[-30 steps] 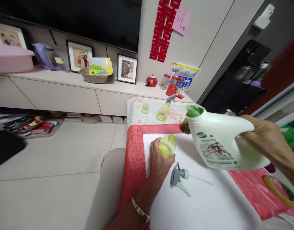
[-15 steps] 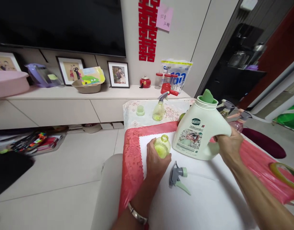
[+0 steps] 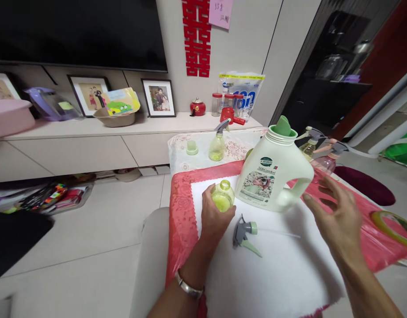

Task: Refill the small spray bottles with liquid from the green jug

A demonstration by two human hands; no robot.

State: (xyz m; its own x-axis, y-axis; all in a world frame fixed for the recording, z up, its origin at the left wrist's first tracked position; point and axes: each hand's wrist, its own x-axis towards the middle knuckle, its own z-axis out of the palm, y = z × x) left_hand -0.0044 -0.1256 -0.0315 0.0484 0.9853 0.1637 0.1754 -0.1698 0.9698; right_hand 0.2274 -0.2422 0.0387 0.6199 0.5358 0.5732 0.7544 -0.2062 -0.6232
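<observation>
Head view: left hand (image 3: 214, 221) grips the small yellow-green plastic bottle (image 3: 222, 197), uncapped, on the white cloth (image 3: 276, 274).
Right hand (image 3: 339, 216): fingers spread, empty, beside the white detergent jug (image 3: 272, 174).
Risk: a nudge could topple either open container and spill liquid.

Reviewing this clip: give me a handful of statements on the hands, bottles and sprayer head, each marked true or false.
1. The left hand has its grip on the small yellow-green bottle. True.
2. The right hand grips the detergent jug. False: its fingers are spread, clear of the handle.
3. The jug stands upright on the white cloth. True.
4. The sprayer head is screwed onto the small bottle. False: it lies loose on the cloth, and the bottle's neck is open.
</observation>
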